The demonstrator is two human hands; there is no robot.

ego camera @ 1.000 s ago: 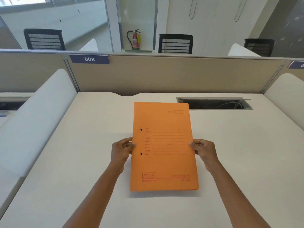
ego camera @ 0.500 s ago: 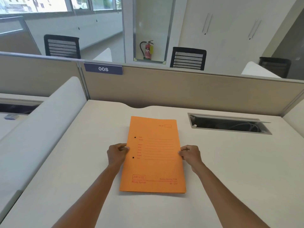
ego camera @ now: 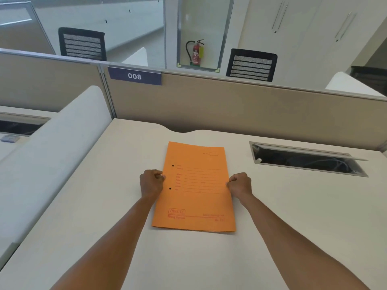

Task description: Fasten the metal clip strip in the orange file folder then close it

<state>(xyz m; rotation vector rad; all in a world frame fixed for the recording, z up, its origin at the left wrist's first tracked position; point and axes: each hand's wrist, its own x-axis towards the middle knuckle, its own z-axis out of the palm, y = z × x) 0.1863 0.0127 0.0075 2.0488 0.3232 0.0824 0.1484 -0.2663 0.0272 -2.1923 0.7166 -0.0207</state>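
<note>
Holding the flat orange card file folder [ego camera: 193,186] by its two long edges, we have it lying closed on the pale cream desk top [ego camera: 293,216], roughly centre, w/ the cover face up. Our left hand [ego camera: 151,182] is curled narrow at the spine-side edge, thumb and fingers pinching the card right beside the upper of the two punched holes [ego camera: 173,165]; our right hand [ego camera: 240,184] is curled the same way on the opposite, free edge. Both touch the folder, neither is spread. Judging from the task, the step now is prob. opening the cover to reach the metal clip strip, which we can't see at all, presumably inside. To do it well: keep the left hand pressing the spine side down so the back cover doesn't slide, lift only the top leaf w/ the right fingertips, and swing it over to the left w/o creasing it. Separating just one layer is the fiddly bit, since the edges sit flush. As to looks: thin matte card, red printed form lines and a boxed logo near the bottom edge, two small dark holes by the left edge, corners crisp, lying flat. It sits well apart from the open cable tray slot [ego camera: 307,162] at far right.
</note>
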